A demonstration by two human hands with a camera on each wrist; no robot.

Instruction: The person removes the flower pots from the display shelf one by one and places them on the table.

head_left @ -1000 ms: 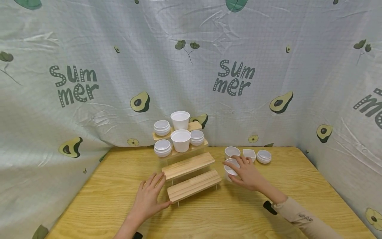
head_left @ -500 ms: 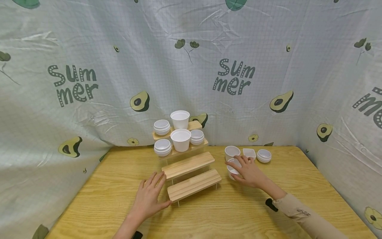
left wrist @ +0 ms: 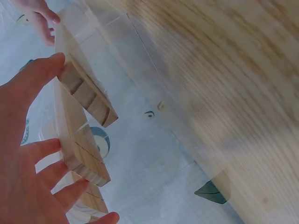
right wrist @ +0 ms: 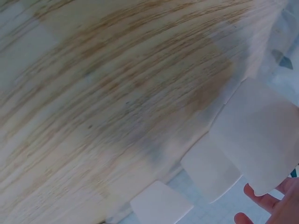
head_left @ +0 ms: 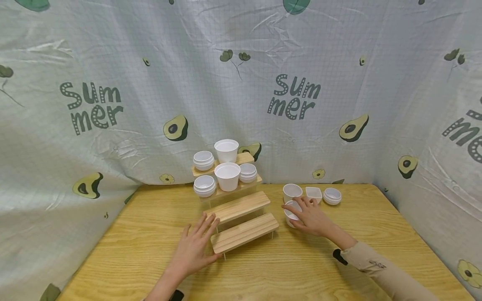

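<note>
My left hand [head_left: 193, 251] is spread at the left end of a stepped wooden display stand [head_left: 244, 233]. In the left wrist view its thumb [left wrist: 39, 72] touches one shelf's end, and other fingers touch the shelf beyond. To the stand's right, my right hand [head_left: 312, 219] holds a white cup [head_left: 290, 218] near the rim, thumb on the near side and a finger across the far side. The two upper shelves carry white round jars [head_left: 204, 186] and taller white cups [head_left: 227, 177]. The two lower shelves are bare.
Behind the held cup stand another white cup [head_left: 292, 191], a square white dish [head_left: 313, 193] and a round white jar [head_left: 332, 196]. The wooden table [head_left: 263, 276] meets a patterned curtain [head_left: 241, 100] at the back and sides.
The right hand and its cup shifted slightly right, then a little back to the left. The left hand moved slightly right, further over the stand's end.
</note>
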